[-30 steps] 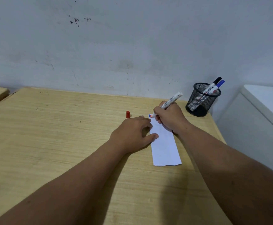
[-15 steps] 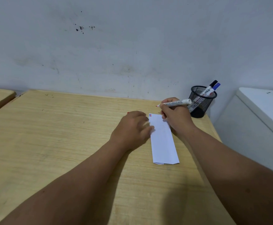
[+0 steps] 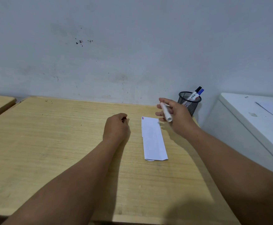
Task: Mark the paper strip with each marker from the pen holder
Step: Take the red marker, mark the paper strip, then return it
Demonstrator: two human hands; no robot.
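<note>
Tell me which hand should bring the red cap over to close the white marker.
Left. The left hand is closed where the red cap stood, probably on it, though it's hidden. The right hand holds the white marker above the paper strip.

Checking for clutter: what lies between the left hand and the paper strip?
Nothing: the head view shows only bare table between the left hand and the paper strip.

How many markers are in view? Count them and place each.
3: one white marker in the right hand, and a black-capped and a blue-capped marker in the pen holder. More could be hidden inside.
</note>
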